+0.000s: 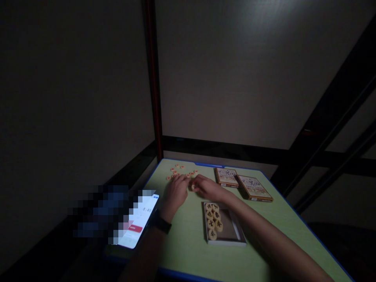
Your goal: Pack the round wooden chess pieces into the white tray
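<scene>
My left hand [175,192] lies on the green table [264,231], fingers curled down over several small round game pieces [179,171] with red marks scattered near the far edge. My right hand [205,187] is beside it, fingertips pinched on one pale round piece [193,187]. A black watch [161,222] sits on my left wrist. Nearer to me stands an open shallow box [232,232] with several round pieces with black marks [213,221] stacked along its left side.
Two flat brown box lids [243,183] lie at the far right of the table. A lit phone [141,223] rests on the table's left edge. Dark walls and a red post [154,78] stand behind the table.
</scene>
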A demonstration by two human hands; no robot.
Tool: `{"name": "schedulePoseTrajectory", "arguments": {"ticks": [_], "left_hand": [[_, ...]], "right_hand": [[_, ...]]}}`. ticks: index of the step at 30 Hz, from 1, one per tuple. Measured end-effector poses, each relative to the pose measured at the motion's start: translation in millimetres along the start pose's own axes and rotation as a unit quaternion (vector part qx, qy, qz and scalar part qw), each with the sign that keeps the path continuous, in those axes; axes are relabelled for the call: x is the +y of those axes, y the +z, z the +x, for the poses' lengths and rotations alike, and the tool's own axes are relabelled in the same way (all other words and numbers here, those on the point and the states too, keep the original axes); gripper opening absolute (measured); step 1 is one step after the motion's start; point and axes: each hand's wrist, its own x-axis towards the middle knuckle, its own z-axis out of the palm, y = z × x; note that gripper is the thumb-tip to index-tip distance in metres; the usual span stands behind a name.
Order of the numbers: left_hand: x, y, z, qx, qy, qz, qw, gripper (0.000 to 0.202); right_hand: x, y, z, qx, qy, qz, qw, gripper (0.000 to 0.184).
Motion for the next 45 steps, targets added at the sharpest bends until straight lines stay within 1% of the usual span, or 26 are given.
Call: {"name": "schedulePoseTrajectory", "arguments": {"ticks": [3, 6, 9, 12, 15, 17, 20, 22, 25, 28, 31, 35, 40, 45], "left_hand": [[0.7, 7.3, -1.1, 0.0, 0.038, 0.006, 0.999, 0.047], [3.2, 10.7, -1.8, -0.005, 0.033, 0.024, 0.999, 0.044], [5.6, 11.7, -0.8, -0.011, 0.021, 0.018, 1.0, 0.038], [7.8, 10.7, 0.8, -0.015, 0.012, 0.008, 1.0, 0.035], [10.2, 8.1, 1.4, -0.015, 0.01, 0.013, 1.0, 0.031], [11.2, 6.7, 1.2, -0.017, 0.005, 0.02, 1.0, 0.029], [10.8, 7.6, 0.9, -0.021, 0.0, 0.031, 0.999, 0.029], [9.5, 9.6, 0.9, -0.023, 0.005, 0.033, 0.999, 0.029], [8.1, 12.2, 0.8, -0.023, 0.001, 0.038, 0.999, 0.027], [8.8, 11.9, 0.0, -0.022, -0.009, 0.044, 0.999, 0.026], [11.3, 9.4, -1.2, -0.023, -0.014, 0.048, 0.999, 0.026], [15.2, 5.1, -2.2, -0.024, -0.033, 0.05, 0.998, 0.025], [18.0, 0.7, -2.1, -0.024, -0.03, 0.052, 0.998, 0.025], [16.6, 1.0, -2.4, -0.024, -0.028, 0.052, 0.998, 0.024]], "right_hand": [[3.1, -10.9, -19.8, 0.037, 0.023, 0.027, 0.999, 0.019], [6.9, -19.8, -43.6, 0.064, 0.041, 0.04, 0.996, 0.026], [4.8, -26.9, -68.1, 0.072, 0.055, 0.064, 0.994, 0.024], [-7.2, -34.3, -91.2, 0.074, 0.082, 0.117, 0.987, 0.019], [-27.4, -42.0, -112.3, 0.052, 0.134, 0.164, 0.976, 0.017], [-41.5, -46.1, -124.5, 0.031, 0.16, 0.158, 0.974, 0.013], [-56.8, -48.3, -137.4, 0.005, 0.169, 0.13, 0.977, 0.014], [-61.2, -46.7, -141.1, -0.007, 0.163, 0.109, 0.981, 0.015], [-60.8, -40.9, -140.3, -0.03, 0.163, 0.048, 0.985, 0.014], [-56.6, -35.0, -137.9, -0.052, 0.161, -0.004, 0.986, 0.021], [-53.6, -33.4, -139.0, -0.066, 0.148, 0.0, 0.987, 0.022], [-53.1, -37.6, -142.8, -0.055, 0.156, -0.005, 0.986, 0.029], [-54.3, -37.4, -142.7, -0.059, 0.136, -0.029, 0.989, 0.023], [-58.1, -32.3, -141.3, -0.085, 0.13, -0.003, 0.988, 0.023]]}}
